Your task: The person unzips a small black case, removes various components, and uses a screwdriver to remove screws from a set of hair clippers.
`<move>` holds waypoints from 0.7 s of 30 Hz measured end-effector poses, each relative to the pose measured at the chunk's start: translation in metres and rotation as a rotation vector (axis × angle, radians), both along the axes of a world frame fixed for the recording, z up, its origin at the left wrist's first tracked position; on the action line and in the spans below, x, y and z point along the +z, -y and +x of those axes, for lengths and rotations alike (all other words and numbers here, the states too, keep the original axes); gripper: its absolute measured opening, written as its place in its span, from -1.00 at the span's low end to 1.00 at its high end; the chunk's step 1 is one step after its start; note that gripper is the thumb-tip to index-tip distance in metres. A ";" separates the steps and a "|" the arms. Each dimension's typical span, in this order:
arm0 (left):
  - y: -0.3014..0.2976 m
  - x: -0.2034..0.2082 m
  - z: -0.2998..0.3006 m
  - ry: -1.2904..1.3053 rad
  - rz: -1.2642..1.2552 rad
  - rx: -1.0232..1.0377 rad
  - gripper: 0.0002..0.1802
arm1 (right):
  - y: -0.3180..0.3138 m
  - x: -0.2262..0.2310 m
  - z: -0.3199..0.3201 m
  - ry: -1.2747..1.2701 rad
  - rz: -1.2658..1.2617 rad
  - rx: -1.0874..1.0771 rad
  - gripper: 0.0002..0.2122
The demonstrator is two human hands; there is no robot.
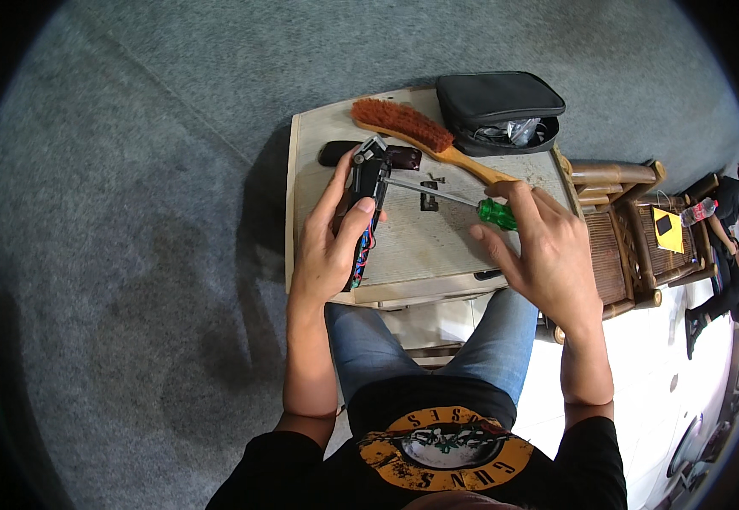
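Note:
My left hand (333,248) is closed round a hair clipper (367,183), a black body with a metal blade head at its far end and a multicoloured pattern on its lower part. Its inner side looks uncovered. My right hand (548,246) grips the green handle of a screwdriver (446,195). The thin shaft points left, and its tip meets the side of the clipper just below the blade head; whether it sits in a screw is too small to tell. Behind the clipper lies a dark glossy cover piece (405,158), partly hidden by it. Small black and metal parts (429,197) lie under the shaft.
A wooden brush with reddish bristles (403,123) lies across the back of the small table (437,255). At the back right stands an unzipped black case (501,98) with clear plastic inside. Bamboo furniture (616,246) stands to the right, with a seated person (730,229) beyond.

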State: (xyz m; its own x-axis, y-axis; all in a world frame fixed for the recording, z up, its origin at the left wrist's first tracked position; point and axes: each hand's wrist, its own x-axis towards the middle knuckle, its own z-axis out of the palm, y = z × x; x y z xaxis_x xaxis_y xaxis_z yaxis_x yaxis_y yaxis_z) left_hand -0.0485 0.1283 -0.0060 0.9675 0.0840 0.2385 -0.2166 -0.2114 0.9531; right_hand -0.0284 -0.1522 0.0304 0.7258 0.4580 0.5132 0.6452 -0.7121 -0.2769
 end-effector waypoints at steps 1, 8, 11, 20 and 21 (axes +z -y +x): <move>0.000 0.000 0.000 -0.002 -0.005 0.006 -0.23 | 0.000 -0.001 0.000 0.015 0.003 0.007 -0.82; -0.001 -0.005 0.000 0.024 -0.053 -0.009 -0.23 | 0.005 -0.003 0.003 0.044 -0.019 0.028 -0.76; 0.000 -0.002 -0.001 0.001 -0.057 -0.014 -0.23 | 0.002 -0.004 -0.002 -0.092 0.047 -0.005 -0.74; -0.001 -0.003 0.000 0.025 -0.063 -0.022 -0.26 | 0.005 -0.013 0.007 0.151 -0.022 -0.009 -0.73; -0.001 -0.003 0.000 0.021 -0.068 -0.023 -0.26 | 0.003 -0.011 0.004 0.097 0.011 -0.014 -0.73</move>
State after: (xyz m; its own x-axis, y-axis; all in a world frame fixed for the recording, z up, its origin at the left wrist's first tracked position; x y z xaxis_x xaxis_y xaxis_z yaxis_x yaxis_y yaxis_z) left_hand -0.0487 0.1298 -0.0091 0.9642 0.0789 0.2531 -0.2406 -0.1408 0.9604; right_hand -0.0243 -0.1557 0.0198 0.6784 0.4421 0.5868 0.6596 -0.7182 -0.2216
